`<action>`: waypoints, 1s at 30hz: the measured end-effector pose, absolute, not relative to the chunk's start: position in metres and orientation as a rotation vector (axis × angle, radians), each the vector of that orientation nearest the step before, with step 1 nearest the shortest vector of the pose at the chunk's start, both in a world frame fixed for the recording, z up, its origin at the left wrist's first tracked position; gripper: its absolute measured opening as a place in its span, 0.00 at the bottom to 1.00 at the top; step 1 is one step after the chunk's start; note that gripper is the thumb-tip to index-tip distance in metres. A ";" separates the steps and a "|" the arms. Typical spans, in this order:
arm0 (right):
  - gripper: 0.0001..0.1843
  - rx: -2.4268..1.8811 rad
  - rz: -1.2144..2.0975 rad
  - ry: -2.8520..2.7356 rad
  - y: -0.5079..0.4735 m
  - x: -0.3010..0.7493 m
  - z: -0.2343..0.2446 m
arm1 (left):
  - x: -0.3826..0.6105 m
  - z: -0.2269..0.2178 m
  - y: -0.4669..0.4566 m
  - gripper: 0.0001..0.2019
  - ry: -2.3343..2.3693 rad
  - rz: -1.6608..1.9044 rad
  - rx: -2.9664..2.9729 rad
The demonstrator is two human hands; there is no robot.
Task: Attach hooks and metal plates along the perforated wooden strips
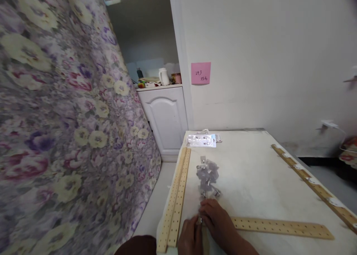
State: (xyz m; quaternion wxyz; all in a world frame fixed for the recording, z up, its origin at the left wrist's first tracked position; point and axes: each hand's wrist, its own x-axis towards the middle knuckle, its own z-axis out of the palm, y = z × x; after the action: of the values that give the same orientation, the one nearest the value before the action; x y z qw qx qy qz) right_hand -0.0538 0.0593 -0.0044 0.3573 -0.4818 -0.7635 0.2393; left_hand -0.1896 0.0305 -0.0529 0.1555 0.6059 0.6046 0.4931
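Both left hand (190, 235) and right hand (216, 220) pinch a small silvery metal piece (200, 220), apparently adjusting it, the next move calling for steadiness.

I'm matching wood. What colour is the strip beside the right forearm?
Light tan strip, clearest in head view.

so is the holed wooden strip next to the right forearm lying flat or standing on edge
Flat: the wooden strip shows its broad, holed face upward on the table; its end by the right hand is hidden.
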 end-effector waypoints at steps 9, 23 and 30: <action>0.09 -1.241 0.643 -1.945 0.062 -0.052 -0.007 | -0.195 -0.039 0.028 0.14 1.685 1.304 1.813; 0.12 -1.165 0.584 -1.934 0.060 -0.047 -0.013 | -0.199 -0.037 0.022 0.12 1.747 1.352 1.901; 0.16 -1.065 0.421 -1.859 0.051 -0.029 -0.026 | -0.200 -0.031 0.020 0.11 1.731 1.363 1.952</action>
State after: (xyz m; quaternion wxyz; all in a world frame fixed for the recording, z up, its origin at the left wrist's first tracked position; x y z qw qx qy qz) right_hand -0.0294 0.0512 -0.0264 0.4611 -0.4329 -0.7555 0.1710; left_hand -0.1998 0.0198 -0.0309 0.0988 0.6600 0.5851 0.4608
